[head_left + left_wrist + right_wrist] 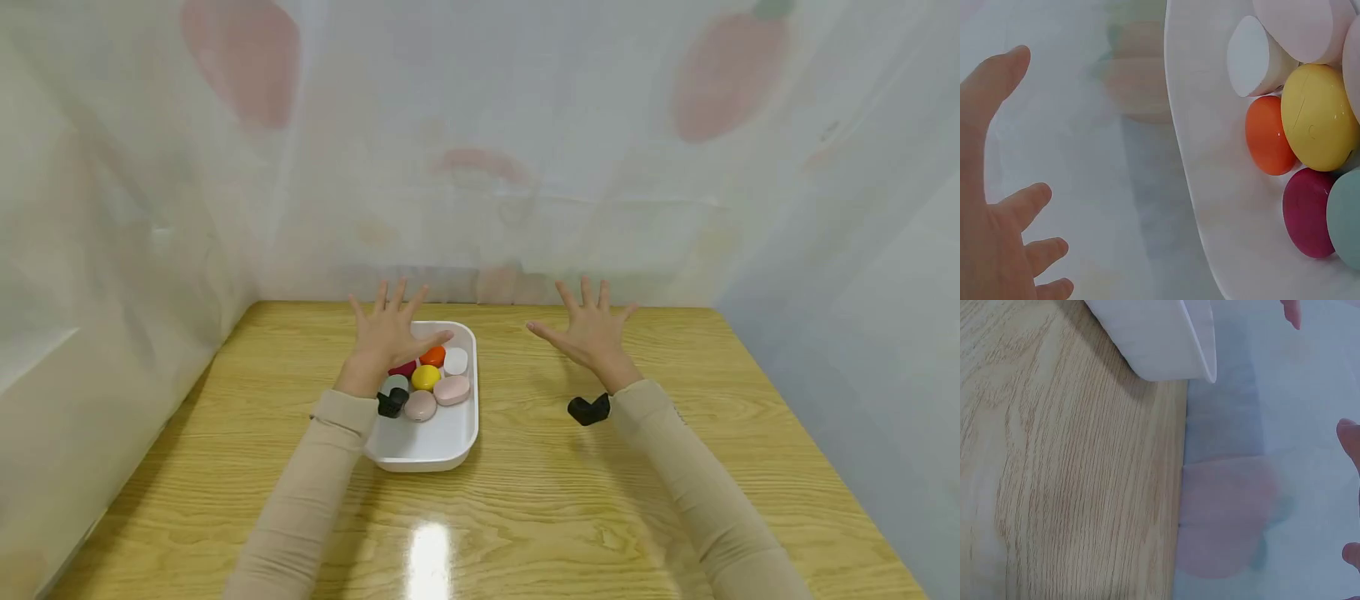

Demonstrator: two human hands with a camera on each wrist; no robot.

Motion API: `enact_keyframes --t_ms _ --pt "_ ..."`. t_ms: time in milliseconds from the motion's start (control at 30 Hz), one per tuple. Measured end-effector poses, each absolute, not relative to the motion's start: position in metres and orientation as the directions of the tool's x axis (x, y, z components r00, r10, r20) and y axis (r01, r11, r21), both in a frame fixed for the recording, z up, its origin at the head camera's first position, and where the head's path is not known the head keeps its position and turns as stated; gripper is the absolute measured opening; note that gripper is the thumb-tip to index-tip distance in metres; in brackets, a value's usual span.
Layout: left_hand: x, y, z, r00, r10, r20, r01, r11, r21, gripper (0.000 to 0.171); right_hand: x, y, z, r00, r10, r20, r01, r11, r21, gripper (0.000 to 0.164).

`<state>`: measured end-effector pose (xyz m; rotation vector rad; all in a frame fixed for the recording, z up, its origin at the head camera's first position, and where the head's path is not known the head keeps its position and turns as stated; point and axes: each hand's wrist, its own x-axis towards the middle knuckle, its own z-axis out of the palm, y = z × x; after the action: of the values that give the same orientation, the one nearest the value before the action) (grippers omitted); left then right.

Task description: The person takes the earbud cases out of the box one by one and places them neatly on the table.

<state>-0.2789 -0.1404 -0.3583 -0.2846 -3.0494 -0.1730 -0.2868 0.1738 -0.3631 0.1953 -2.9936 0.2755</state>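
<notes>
My left hand (387,335) is held with its fingers spread above the back left part of a white tray (431,447), gripping nothing. My right hand (591,333) hovers over the wooden table to the right of the tray, fingers likewise splayed and holding nothing. Several smooth, rounded pebble-like pieces lie grouped in the tray: orange (432,357), white (455,362), yellow (426,378), pale pink (452,390), beige-pink (420,407), magenta (1309,212) and pale grey-green (1346,215). In the head view the left hand and its wrist camera partly cover the tray's left side.
The wood-grain table (525,500) ends at a pale curtain (480,225) with faded fruit prints, which also lines the left side. A pale wall (847,275) stands at the right. Black wrist cameras hang below both wrists, such as the right one (588,409).
</notes>
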Motion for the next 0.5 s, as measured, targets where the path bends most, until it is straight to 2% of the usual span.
enact_keyframes --t_ms 233,500 --pt "-0.275 -0.149 -0.353 -0.967 0.223 0.123 0.242 0.957 0.163 0.077 -0.283 0.168 -0.359 -0.975 -0.14 0.17 -0.174 0.963 -0.205 0.089" --pt "-0.258 -0.173 -0.353 -0.937 0.307 0.167 0.35 0.827 0.439 0.062 -0.269 0.157 -0.358 -0.949 -0.242 0.2 -0.307 0.853 -0.422 0.075"
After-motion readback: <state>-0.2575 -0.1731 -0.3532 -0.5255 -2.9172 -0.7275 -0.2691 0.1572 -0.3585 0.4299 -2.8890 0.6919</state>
